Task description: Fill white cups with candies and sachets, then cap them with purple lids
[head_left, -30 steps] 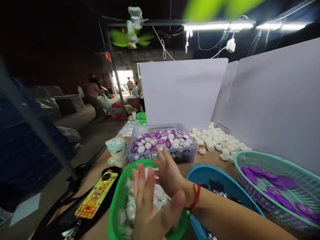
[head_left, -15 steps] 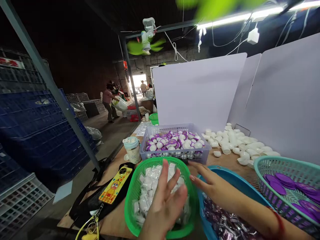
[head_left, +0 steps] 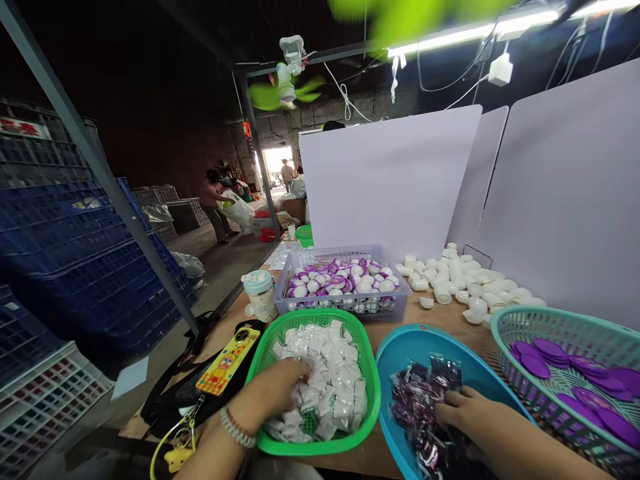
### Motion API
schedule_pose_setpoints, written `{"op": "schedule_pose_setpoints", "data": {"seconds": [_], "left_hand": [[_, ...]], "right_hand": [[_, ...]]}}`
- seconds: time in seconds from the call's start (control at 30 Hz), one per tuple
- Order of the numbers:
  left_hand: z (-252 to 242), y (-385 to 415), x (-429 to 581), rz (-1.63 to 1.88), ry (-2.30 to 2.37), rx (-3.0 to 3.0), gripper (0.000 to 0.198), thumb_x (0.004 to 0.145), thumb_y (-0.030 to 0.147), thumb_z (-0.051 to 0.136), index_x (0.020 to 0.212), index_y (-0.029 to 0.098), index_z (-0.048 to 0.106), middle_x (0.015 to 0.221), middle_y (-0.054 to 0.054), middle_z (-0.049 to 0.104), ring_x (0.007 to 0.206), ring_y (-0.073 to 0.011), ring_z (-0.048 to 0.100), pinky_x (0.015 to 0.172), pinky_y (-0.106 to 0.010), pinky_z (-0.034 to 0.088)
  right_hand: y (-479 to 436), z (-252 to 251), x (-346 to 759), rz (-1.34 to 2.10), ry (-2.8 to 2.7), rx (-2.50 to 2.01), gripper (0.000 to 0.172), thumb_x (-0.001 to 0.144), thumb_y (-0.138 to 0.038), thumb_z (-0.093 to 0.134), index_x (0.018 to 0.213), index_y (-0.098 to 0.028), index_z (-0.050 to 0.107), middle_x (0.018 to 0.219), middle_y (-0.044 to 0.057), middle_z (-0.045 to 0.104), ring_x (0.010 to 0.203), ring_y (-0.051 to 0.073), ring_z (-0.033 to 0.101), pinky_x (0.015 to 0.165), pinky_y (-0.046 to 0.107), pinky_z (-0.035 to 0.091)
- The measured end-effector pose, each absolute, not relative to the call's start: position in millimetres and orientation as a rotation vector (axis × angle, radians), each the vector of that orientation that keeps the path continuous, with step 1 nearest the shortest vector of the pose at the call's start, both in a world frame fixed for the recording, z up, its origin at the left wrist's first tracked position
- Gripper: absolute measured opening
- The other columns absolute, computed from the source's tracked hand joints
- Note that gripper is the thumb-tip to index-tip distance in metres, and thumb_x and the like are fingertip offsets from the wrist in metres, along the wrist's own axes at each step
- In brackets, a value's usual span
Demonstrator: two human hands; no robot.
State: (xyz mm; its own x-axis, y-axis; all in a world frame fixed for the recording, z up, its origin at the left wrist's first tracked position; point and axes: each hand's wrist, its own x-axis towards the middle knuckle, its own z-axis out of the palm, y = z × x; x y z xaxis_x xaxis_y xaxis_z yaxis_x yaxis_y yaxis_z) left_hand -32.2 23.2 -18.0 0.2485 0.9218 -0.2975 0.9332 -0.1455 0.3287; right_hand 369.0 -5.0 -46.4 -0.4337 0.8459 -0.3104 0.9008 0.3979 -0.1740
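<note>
My left hand (head_left: 270, 393) reaches into a green plastic basket (head_left: 367, 373), its fingers buried among small white sachets (head_left: 333, 380). My right hand (head_left: 463, 413) rests on a heap of purple foil sachets (head_left: 417, 403) inside a blue basin (head_left: 415, 340). Whether either hand grips anything is hidden by the fingers and sachets. Beyond them, a plastic tray (head_left: 340, 252) holds white-and-purple capsule-like items. A teal basket (head_left: 560, 323) to the right holds purple discs (head_left: 536, 365).
White caps (head_left: 457, 280) lie loose on the wooden table (head_left: 405, 313) beside white partition boards (head_left: 390, 180). A tumbler (head_left: 260, 297) and a yellow phone case (head_left: 225, 360) sit at left. Stacked blue crates (head_left: 85, 267) fill the left, and a person (head_left: 215, 203) stands far off.
My left hand has dropped into the white sachets, and my right hand has moved down into the blue basin onto the purple sachets. The view has steadied and tilted level.
</note>
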Motion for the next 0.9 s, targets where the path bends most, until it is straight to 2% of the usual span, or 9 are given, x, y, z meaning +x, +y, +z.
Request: {"op": "schedule_pose_setpoints", "data": {"seconds": [0.13, 0.23, 0.33, 0.4, 0.5, 0.6, 0.7, 0.77, 0.9], "left_hand": [[-9.1, 22.7, -35.2, 0.078, 1.714, 2.089, 0.03, 0.077, 0.01, 0.069, 0.102, 0.021, 0.082, 0.109, -0.009, 0.083, 0.107, -0.029, 0.075, 0.097, -0.037, 0.054], [1.1, 20.7, -38.6, 0.284, 1.694, 2.109, 0.024, 0.092, 0.022, 0.056, 0.099, 0.021, 0.079, 0.107, -0.008, 0.082, 0.106, -0.0253, 0.074, 0.098, -0.034, 0.052], [9.5, 19.6, -42.0, 0.491, 1.696, 2.087, 0.035, 0.099, 0.041, 0.05, 0.097, 0.02, 0.077, 0.106, -0.009, 0.081, 0.105, -0.0267, 0.072, 0.096, -0.035, 0.053], [13.2, 20.1, -43.0, 0.578, 1.69, 2.055, 0.042, 0.099, 0.053, 0.052, 0.096, 0.02, 0.077, 0.102, -0.009, 0.081, 0.099, -0.0273, 0.073, 0.092, -0.036, 0.055], [16.2, 21.9, -41.8, 0.671, 1.649, 2.009, 0.048, 0.092, 0.066, 0.06, 0.092, 0.021, 0.077, 0.096, -0.006, 0.082, 0.092, -0.0269, 0.074, 0.085, -0.034, 0.057], [17.0, 24.0, -39.0, 0.776, 1.638, 1.999, 0.055, 0.085, 0.076, 0.065, 0.083, 0.022, 0.077, 0.093, -0.006, 0.081, 0.091, -0.0274, 0.074, 0.085, -0.033, 0.057], [15.3, 25.1, -37.9, 0.849, 1.628, 2.025, 0.056, 0.084, 0.077, 0.065, 0.084, 0.023, 0.079, 0.102, -0.007, 0.082, 0.099, -0.0295, 0.076, 0.094, -0.036, 0.059], [11.1, 23.4, -40.3, 0.841, 1.59, 2.049, 0.053, 0.086, 0.074, 0.066, 0.091, 0.024, 0.082, 0.11, -0.008, 0.083, 0.108, -0.0308, 0.076, 0.098, -0.036, 0.06], [-10.5, 11.4, -56.4, 0.739, 1.514, 2.154, 0.043, 0.091, 0.067, 0.065, 0.1, 0.031, 0.086, 0.121, -0.006, 0.083, 0.12, -0.0304, 0.076, 0.101, -0.035, 0.062]], "right_hand": [[-0.2, -21.4, 370.8, -0.636, 2.513, 1.698, 0.029, 0.082, -0.009, 0.056, 0.095, -0.027, 0.074, 0.109, 0.009, 0.078, 0.103, 0.034, 0.075, 0.091, 0.049, 0.056], [3.8, -15.6, 382.1, -0.787, 2.667, 1.813, 0.014, 0.09, -0.024, 0.058, 0.092, -0.025, 0.071, 0.101, 0.007, 0.077, 0.093, 0.029, 0.073, 0.085, 0.042, 0.053], [6.6, -13.7, 391.0, -0.948, 2.734, 1.882, 0.023, 0.099, -0.041, 0.054, 0.098, -0.025, 0.071, 0.095, 0.006, 0.078, 0.088, 0.027, 0.072, 0.078, 0.037, 0.052], [7.6, -12.1, 393.3, -1.02, 2.74, 1.952, 0.029, 0.101, -0.048, 0.052, 0.098, -0.025, 0.069, 0.089, 0.004, 0.076, 0.083, 0.025, 0.07, 0.074, 0.035, 0.051], [7.5, -9.0, 393.4, -1.103, 2.76, 2.069, 0.031, 0.101, -0.051, 0.052, 0.099, -0.024, 0.066, 0.081, 0.002, 0.071, 0.076, 0.021, 0.065, 0.071, 0.033, 0.05], [5.0, -4.1, 396.0, -1.169, 2.739, 2.076, 0.032, 0.103, -0.049, 0.051, 0.107, -0.023, 0.069, 0.085, 0.002, 0.072, 0.078, 0.021, 0.065, 0.072, 0.034, 0.052], [3.7, 5.9, 405.2, -1.294, 2.769, 1.746, 0.035, 0.104, -0.049, 0.055, 0.113, -0.023, 0.077, 0.115, 0.007, 0.077, 0.104, 0.025, 0.071, 0.091, 0.039, 0.056], [9.2, 15.3, 414.6, -1.356, 2.812, 1.524, 0.035, 0.102, -0.05, 0.061, 0.115, -0.024, 0.08, 0.135, 0.008, 0.074, 0.125, 0.027, 0.068, 0.105, 0.04, 0.054], [53.6, 32.0, 436.4, -1.082, 2.713, 1.814, 0.035, 0.103, -0.045, 0.057, 0.122, -0.022, 0.076, 0.126, 0.009, 0.077, 0.117, 0.023, 0.072, 0.1, 0.036, 0.058]]}}
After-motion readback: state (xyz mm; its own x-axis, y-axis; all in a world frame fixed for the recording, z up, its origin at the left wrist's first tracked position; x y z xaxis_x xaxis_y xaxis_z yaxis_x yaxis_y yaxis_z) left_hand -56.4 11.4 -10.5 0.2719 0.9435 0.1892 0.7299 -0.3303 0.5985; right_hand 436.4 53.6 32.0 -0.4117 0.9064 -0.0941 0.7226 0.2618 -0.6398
